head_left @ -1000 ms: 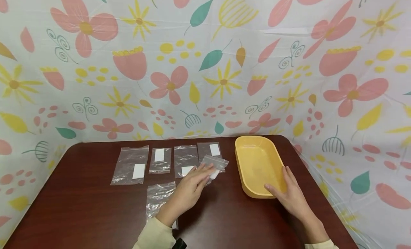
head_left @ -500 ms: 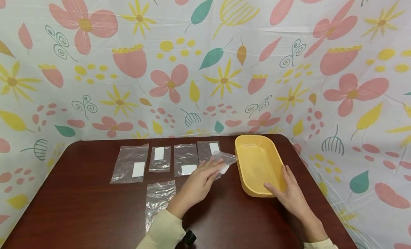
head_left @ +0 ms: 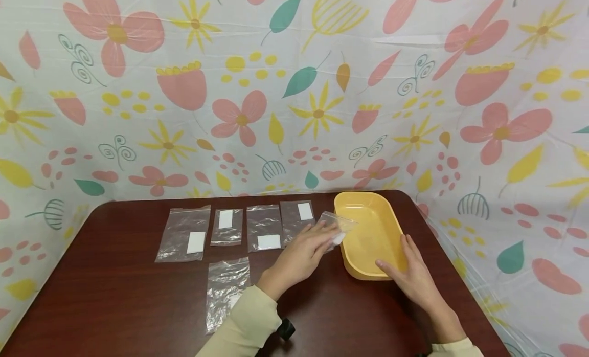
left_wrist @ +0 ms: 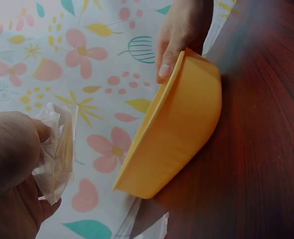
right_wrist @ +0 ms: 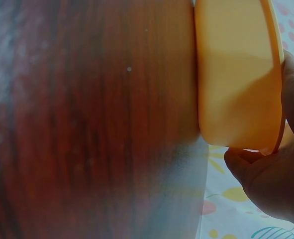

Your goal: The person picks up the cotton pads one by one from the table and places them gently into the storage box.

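Observation:
My left hand (head_left: 303,254) pinches a small clear zip bag (head_left: 338,227) with a white label and holds it at the left rim of a yellow oblong tray (head_left: 368,214). The left wrist view shows the crumpled zip bag (left_wrist: 57,149) between my fingers, beside the tray's (left_wrist: 181,134) outer wall. My right hand (head_left: 409,272) grips the tray's near right corner, thumb along the front edge and fingers over the rim. The right wrist view shows the tray (right_wrist: 236,84) with my right hand (right_wrist: 276,174) curled round its edge.
Four more clear zip bags lie in a row on the dark wooden table (head_left: 115,306), from a larger bag (head_left: 184,234) at the left to one (head_left: 296,219) by the tray. Another bag (head_left: 225,285) lies nearer me. A floral cloth (head_left: 276,91) hangs behind and to the sides.
My left hand has carried the small bag to the right, from the table by the row of bags up to the tray's left rim. The right hand has stayed on the tray.

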Motion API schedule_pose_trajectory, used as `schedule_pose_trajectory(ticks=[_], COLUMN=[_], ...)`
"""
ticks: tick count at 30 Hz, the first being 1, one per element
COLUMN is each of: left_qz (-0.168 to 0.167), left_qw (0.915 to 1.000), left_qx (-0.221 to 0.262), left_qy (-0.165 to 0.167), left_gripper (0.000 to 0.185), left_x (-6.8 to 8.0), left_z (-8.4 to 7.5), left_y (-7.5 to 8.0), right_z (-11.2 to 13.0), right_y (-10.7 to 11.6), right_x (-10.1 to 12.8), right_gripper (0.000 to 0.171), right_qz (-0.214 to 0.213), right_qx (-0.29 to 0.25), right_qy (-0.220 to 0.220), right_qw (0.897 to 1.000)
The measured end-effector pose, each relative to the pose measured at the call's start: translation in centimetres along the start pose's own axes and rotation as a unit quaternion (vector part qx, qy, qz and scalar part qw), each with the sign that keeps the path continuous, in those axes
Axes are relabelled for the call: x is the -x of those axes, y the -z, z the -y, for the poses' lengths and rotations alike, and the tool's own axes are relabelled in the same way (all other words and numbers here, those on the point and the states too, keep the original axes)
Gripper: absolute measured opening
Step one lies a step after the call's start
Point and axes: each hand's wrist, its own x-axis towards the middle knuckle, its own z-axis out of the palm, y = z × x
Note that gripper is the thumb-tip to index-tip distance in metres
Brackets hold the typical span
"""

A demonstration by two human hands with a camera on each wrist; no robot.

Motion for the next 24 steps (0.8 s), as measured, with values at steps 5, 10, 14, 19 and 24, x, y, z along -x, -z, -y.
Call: schedule_pose_trajectory(ticks=[5,10,14,19,24], left_qz=[0.014,0.021,0.024,0.045,0.071], left_qw=[0.9999,0.9998,0.9997,0.9985,0.9943], left_qx=[-0.004,-0.005,-0.004,-0.025,-0.076], left_qy=[0.005,0.003,-0.006,-0.017,-0.023], left_gripper=[0.04,0.039,0.039,0.04,0.04], left_x=[-0.6,-1.2,-1.7,-2.6,-3.9], left_z=[0.0,-0.4,-0.7,-1.0,-1.3], left_y=[-0.7,-1.4,-1.8,-2.4,-3.3], right_z=[0.1,0.1,0.0,0.0,0.1], right_y=[0.0,0.0,0.0,0.1,0.1], right_x=[0.0,0.0,0.0,0.1,0.0], right_gripper=[0.105,0.104,0.104,0.104,0.104], right_qz=[-0.001,-0.005,-0.01,-0.009,-0.005], right_qx=[0.006,0.006,0.004,0.002,0.001], right_qy=[-0.001,0.003,0.007,0.008,0.004], right_qw=[1.0,1.0,1.0,1.0,1.0])
